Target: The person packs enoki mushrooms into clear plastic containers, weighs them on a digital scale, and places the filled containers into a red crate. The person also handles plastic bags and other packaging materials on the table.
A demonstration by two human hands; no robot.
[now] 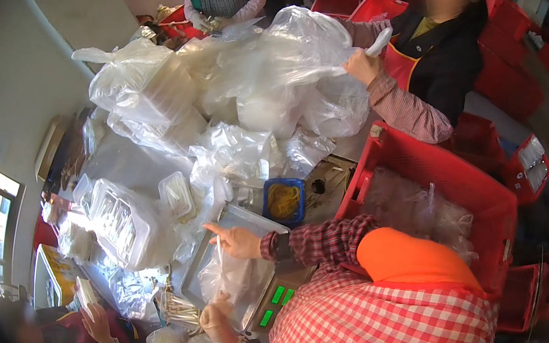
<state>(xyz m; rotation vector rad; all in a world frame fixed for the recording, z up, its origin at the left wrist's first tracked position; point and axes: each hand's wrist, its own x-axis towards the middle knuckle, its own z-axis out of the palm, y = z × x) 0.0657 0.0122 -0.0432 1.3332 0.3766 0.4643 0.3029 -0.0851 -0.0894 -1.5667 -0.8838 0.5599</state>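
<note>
A clear plastic bag (224, 277) with pale contents lies over the metal pan (254, 218) of a digital scale. My right hand (236, 242) has its index finger stretched out and pinches the bag's narrow, twisted white neck. On the near side, my left hand (219, 324) is curled, its fingers at the bag's lower edge; blur hides some of this grip. Green lit displays (277, 295) glow on the scale, close to my checkered apron. A blue basket (266, 209) of yellowish rubber bands stands beyond the pan.
Large plastic bags of stacked containers (150, 91) crowd the table's far side. A red crate (483, 200) with filled bags stands to my right. One co-worker's hand (365, 66) grips a big bag; another co-worker's hand (96, 325) is at left, near thin sticks (180, 309).
</note>
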